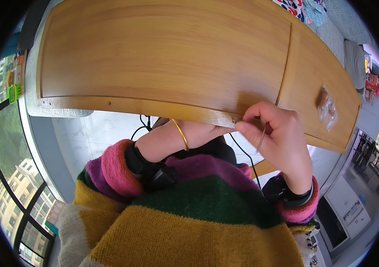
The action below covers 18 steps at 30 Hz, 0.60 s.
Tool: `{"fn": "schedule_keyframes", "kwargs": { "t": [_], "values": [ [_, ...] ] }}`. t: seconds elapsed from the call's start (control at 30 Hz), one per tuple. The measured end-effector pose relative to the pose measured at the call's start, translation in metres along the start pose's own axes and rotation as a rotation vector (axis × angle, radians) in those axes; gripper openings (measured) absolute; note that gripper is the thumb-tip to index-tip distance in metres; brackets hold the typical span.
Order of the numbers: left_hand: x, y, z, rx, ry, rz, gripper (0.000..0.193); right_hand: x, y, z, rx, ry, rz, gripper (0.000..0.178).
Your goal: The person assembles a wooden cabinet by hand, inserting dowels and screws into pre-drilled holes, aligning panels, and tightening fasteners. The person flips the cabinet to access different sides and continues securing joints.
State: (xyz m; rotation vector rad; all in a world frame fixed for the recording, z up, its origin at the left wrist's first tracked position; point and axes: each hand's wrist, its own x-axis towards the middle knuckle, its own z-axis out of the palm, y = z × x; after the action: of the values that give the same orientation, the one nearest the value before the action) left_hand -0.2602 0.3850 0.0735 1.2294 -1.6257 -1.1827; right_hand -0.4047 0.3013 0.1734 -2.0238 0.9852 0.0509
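Note:
A wide wooden panel (pixel 167 49) with a raised frame lies across in front of me. My right hand (pixel 283 133) is at its near edge, thumb and index finger pinched together beside a small dark hole or fitting (pixel 235 120) in the frame. A thin metal rod (pixel 262 139), perhaps a hex key, sticks out from the curled fingers of that hand. What the fingertips press on is too small to make out. My left hand (pixel 207 130) reaches under the near edge of the panel, and its fingers are hidden there. A gold bangle (pixel 180 135) circles the left wrist.
On the right section of the panel lies a clear plastic bag (pixel 327 109) with brownish pieces inside. Small holes (pixel 109 103) dot the near frame on the left. Black cables (pixel 141 126) hang below. A grey sofa (pixel 338 22) stands behind; a window is at far left.

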Motion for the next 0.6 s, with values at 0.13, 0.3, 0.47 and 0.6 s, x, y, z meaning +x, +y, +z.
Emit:
{"fn": "schedule_keyframes", "kwargs": {
  "t": [0.13, 0.3, 0.47, 0.6],
  "values": [
    [-0.003, -0.001, 0.001, 0.04, 0.023, 0.009, 0.026, 0.005, 0.003, 0.001, 0.063, -0.067, 0.017, 0.021],
    [-0.003, -0.003, 0.004, 0.069, 0.054, 0.039, 0.025, 0.014, 0.007, 0.0, 0.134, -0.177, 0.075, 0.017],
    [-0.003, -0.002, 0.003, 0.067, 0.058, 0.011, 0.026, 0.016, 0.008, -0.004, 0.206, -0.237, 0.148, 0.013],
    [-0.004, -0.002, 0.0, 0.136, 0.014, -0.004, 0.027, 0.015, 0.008, -0.002, 0.261, -0.21, 0.096, 0.01]
  ]
}}
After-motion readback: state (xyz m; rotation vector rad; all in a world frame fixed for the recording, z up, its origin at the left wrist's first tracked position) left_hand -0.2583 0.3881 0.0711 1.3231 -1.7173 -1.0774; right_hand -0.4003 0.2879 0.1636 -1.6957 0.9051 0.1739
